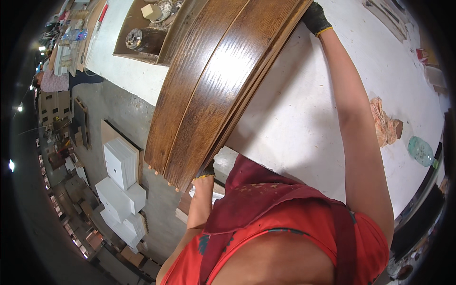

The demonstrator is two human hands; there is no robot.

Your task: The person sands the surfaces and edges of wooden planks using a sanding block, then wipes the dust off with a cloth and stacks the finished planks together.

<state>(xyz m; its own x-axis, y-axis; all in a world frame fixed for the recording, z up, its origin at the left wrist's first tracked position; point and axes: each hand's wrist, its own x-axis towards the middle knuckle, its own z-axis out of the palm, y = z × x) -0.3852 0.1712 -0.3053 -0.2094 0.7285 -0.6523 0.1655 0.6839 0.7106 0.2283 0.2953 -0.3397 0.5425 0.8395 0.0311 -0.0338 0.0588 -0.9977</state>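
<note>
1. Centrally, a long wooden panel point(209, 90) runs from near left to far right across the view, stained dark brown with a glossy finish and a strong grain; raised mouldings run along its length, and small pale dowel ends poke from its near end.
2. It sits tilted over the left edge of the white bench point(294, 109), its near end hanging out over the floor.
3. At the panel's far end, the right hand point(314, 19), in a dark glove with a yellow cuff, is closed on the panel's edge, arm stretched out across the bench.
4. At the near end, the left hand point(205, 172), gloved alike, sits under the panel's edge, mostly hidden; I cannot tell how its fingers stand.
5. Right on the bench lie a crumpled orange rag point(385, 124) and a greenish glass object point(421, 151).
6. Far left, an open box point(142, 28) holds a jar and a pale block.
7. On the floor to the left stand stacked white panels point(121, 185).
</note>
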